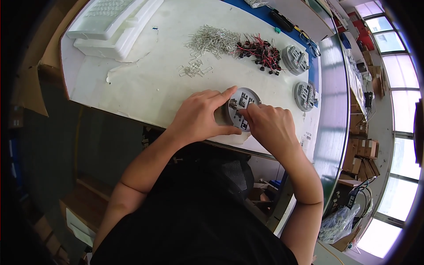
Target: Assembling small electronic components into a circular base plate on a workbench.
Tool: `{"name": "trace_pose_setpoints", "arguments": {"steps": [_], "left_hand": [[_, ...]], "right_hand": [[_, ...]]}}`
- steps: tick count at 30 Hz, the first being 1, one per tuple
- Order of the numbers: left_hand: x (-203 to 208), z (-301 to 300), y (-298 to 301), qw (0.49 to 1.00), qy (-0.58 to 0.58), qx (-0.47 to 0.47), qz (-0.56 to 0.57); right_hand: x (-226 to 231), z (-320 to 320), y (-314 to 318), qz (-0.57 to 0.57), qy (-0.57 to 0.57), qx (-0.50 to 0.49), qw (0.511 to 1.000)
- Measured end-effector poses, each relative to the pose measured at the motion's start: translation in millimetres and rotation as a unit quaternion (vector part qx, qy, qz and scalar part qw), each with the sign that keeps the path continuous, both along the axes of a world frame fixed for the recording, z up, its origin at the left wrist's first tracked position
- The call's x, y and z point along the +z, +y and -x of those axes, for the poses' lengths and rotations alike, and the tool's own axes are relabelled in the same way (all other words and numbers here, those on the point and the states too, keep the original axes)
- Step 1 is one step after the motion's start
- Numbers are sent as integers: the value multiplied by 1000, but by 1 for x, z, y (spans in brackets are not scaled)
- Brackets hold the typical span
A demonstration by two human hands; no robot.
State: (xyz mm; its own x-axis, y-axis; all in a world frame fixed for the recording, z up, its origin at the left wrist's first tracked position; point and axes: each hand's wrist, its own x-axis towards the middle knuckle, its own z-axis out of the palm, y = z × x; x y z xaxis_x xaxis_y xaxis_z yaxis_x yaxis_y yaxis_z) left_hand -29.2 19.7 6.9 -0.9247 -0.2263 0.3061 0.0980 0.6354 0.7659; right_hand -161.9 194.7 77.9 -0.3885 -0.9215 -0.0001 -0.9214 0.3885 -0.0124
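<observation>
Near the front edge of the white table sits a round grey housing [242,98] with dark slots and small parts on its face. My left hand [198,112] grips its left side, thumb and forefinger spread around the rim. Over the housing's right side, my right hand [270,126] has thumb and forefinger pinched together against the face. Whatever lies between those fingertips is too small or hidden to name. Beyond the hands lies a heap of bent metal wire clips [214,40], and beside it a pile of small black round parts with red wires [261,51].
Two more round grey housings, one farther back [295,60] and one nearer [304,96], stand at the right. White foam trays [104,33] are stacked at the far left. A black-handled tool [281,20] lies on the blue strip at the back. A few loose clips [194,69] lie nearer.
</observation>
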Motion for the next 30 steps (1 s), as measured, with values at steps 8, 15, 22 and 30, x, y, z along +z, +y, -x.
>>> {"name": "trace_pose_setpoints", "arguments": {"steps": [8, 15, 22, 30], "left_hand": [[5, -5, -7, 997, -59, -14, -46], [4, 7, -20, 983, -107, -54, -136], [13, 4, 6, 1000, 30, -4, -6], [-2, -14, -16, 997, 57, 36, -49]], "right_hand": [[11, -5, 10, 67, -114, -49, 990], [-32, -52, 24, 203, -109, -62, 971], [-36, 8, 90, 444, 41, -240, 862], [-68, 228, 508, 247, 168, -785, 543]]}}
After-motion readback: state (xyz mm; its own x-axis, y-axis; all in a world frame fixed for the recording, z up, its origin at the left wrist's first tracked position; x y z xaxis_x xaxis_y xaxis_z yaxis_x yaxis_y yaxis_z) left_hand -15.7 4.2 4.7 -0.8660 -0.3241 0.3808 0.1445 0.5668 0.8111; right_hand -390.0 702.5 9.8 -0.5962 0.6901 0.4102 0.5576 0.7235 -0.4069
